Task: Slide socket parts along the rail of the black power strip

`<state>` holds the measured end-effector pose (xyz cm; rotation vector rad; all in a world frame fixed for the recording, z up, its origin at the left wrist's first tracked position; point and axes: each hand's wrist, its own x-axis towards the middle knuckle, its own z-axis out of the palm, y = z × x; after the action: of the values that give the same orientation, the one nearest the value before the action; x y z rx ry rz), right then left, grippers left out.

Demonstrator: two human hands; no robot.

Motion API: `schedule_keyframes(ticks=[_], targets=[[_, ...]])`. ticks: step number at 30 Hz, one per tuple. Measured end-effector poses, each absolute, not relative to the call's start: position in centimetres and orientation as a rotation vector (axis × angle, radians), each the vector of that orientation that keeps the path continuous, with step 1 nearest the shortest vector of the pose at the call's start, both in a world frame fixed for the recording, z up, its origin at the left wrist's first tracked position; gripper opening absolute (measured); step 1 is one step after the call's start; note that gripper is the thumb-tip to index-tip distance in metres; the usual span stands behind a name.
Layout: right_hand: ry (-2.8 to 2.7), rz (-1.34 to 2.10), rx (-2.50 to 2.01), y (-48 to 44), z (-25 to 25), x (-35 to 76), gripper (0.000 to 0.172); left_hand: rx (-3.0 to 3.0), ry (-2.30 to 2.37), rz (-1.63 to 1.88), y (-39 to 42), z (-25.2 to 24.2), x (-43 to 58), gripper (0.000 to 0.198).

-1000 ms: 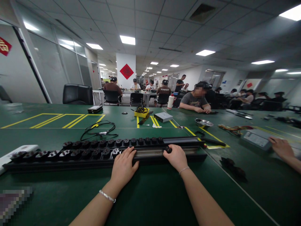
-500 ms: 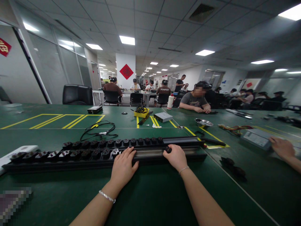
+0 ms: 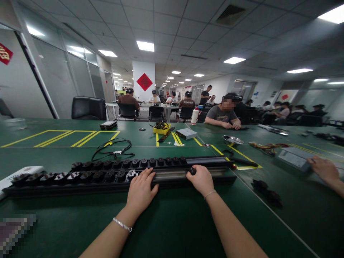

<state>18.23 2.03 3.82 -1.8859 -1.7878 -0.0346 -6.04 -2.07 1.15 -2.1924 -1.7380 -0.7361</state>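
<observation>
A long black rail (image 3: 80, 186) lies across the green table (image 3: 172, 222) in front of me, with two rows of several small black parts seated in it. My left hand (image 3: 140, 191) rests on the rail near its middle, fingers stretched out and touching the front row. My right hand (image 3: 202, 180) is closed around a small black part (image 3: 191, 171) over the bare metal stretch of the rail (image 3: 172, 174).
A black cable (image 3: 113, 148) lies behind the rail, a yellow tray (image 3: 161, 129) and a grey box (image 3: 186, 133) farther back. A co-worker's hand (image 3: 324, 169) touches a grey unit (image 3: 294, 158) at right. Dark parts (image 3: 266, 193) lie right of me. Other people sit at far tables.
</observation>
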Motion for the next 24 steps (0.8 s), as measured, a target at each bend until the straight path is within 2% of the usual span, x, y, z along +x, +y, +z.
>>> schedule_keyframes(ticks=[9,24], targets=[[-1.804,-0.131,-1.904,2.01,3.77,18.25,0.019,-2.196,-1.744,-0.741,-2.17,1.37,-5.99,0.035],[-1.773,-0.039,-1.936,2.03,4.06,18.26,0.02,-2.205,-1.74,-0.773,-2.18,1.26,-6.03,0.034]])
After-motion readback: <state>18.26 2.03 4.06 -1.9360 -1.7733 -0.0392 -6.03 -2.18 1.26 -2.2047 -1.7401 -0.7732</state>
